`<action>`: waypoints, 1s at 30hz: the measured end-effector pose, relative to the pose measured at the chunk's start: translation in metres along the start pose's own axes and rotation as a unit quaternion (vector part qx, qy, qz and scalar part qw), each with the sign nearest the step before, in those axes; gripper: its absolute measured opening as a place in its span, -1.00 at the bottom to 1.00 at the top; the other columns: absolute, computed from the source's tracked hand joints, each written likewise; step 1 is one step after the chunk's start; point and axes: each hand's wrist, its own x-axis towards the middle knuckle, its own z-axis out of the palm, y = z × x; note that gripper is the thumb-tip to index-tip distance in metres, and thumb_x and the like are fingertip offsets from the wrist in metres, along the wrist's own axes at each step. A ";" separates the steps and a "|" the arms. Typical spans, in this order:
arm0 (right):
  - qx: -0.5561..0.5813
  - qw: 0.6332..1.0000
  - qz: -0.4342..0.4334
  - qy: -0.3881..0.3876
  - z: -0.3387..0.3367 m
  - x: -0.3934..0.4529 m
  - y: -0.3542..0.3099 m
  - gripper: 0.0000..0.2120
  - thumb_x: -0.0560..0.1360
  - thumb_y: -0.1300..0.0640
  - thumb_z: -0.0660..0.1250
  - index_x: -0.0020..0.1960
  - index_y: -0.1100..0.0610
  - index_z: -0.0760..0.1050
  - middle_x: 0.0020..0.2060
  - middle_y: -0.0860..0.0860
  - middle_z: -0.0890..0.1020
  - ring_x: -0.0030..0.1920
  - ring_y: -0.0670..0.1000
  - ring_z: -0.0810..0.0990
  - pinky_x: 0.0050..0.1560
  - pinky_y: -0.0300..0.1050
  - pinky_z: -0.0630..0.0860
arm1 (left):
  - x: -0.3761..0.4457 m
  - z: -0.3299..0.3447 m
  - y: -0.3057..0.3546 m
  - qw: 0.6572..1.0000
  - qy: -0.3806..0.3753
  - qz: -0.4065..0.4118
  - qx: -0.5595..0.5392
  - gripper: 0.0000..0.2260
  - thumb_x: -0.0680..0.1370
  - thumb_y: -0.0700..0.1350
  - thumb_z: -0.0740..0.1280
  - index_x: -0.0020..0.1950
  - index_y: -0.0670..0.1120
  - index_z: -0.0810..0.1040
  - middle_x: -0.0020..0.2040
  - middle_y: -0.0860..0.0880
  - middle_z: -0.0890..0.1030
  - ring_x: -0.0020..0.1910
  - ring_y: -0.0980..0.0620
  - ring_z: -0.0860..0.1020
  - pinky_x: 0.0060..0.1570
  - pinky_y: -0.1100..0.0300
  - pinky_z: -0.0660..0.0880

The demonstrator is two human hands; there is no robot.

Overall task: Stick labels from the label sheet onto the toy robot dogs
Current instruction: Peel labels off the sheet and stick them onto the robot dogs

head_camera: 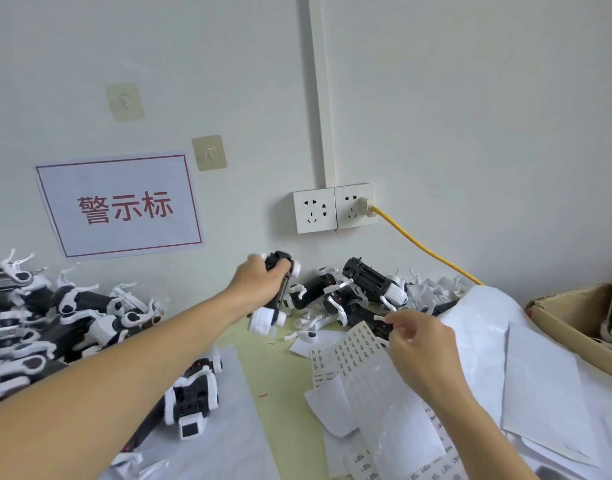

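My left hand [259,282] grips a black-and-white toy robot dog [275,296] and holds it up in front of the wall, above the table. My right hand [419,341] is lower and to the right, its fingertips pinched together at the top edge of a label sheet [363,355] with rows of small printed labels. Whether a label is between the fingers is too small to tell. Another toy dog [193,400] lies on white paper in front of my left arm.
A heap of toy dogs [55,320] fills the left side, and several more [360,289] lie against the wall. Loose white backing sheets [505,358] pile on the right, beside a cardboard box [574,327]. A yellow cable [426,247] runs from the wall sockets [334,209].
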 end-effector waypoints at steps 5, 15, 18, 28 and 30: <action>-0.028 0.998 0.053 0.010 -0.013 0.001 -0.004 -0.74 0.47 0.27 0.16 -0.13 0.04 0.60 -0.24 0.04 0.62 -0.26 0.07 0.58 -0.27 -0.11 0.51 | -0.041 0.019 0.003 0.962 -0.246 -0.102 -0.062 -0.70 0.51 0.20 0.39 -0.18 -0.03 0.55 -0.50 0.15 0.57 -0.53 0.20 0.54 -0.48 0.38 0.41; -0.219 0.964 0.041 -0.147 -0.001 -0.014 -0.008 -0.65 0.56 -0.15 0.32 0.18 -0.06 0.23 -0.05 -0.04 0.51 0.01 0.10 0.56 -0.05 -0.01 0.54 | -0.054 0.020 -0.011 0.906 -0.308 -0.012 0.291 -0.71 0.42 -0.10 0.47 0.05 -0.07 0.45 -0.11 0.00 0.54 -0.15 -0.01 0.50 -0.14 0.16 0.43; -0.149 0.970 0.073 -0.177 0.002 -0.013 -0.008 -0.55 0.52 0.05 0.43 0.30 -0.04 0.28 0.09 0.05 0.57 0.06 0.10 0.58 0.02 0.02 0.59 | -0.056 0.020 -0.008 0.879 -0.289 -0.012 0.379 -0.60 0.46 -0.03 0.46 0.16 -0.05 0.32 -0.06 0.01 0.48 -0.03 -0.07 0.47 -0.03 0.08 0.36; 0.013 0.991 0.079 -0.111 0.008 -0.007 -0.007 -0.81 0.49 0.18 0.46 0.11 0.09 0.64 -0.21 -0.09 0.62 -0.16 -0.09 0.60 -0.29 -0.30 0.42 | -0.110 0.051 0.023 0.983 0.005 0.001 0.185 -0.53 0.56 0.02 0.30 0.42 -0.02 0.25 0.32 -0.02 0.35 0.36 -0.10 0.23 0.23 0.02 0.29; 0.040 0.991 0.081 -0.104 0.007 -0.009 -0.008 -0.92 0.50 0.19 0.43 -0.05 0.03 0.66 -0.25 -0.09 0.65 -0.18 -0.10 0.62 -0.28 -0.25 0.47 | -0.128 0.068 0.023 0.997 0.060 0.003 0.045 -0.65 0.57 -0.06 0.30 0.35 0.00 0.37 0.25 0.04 0.41 0.33 -0.03 0.30 0.22 0.14 0.30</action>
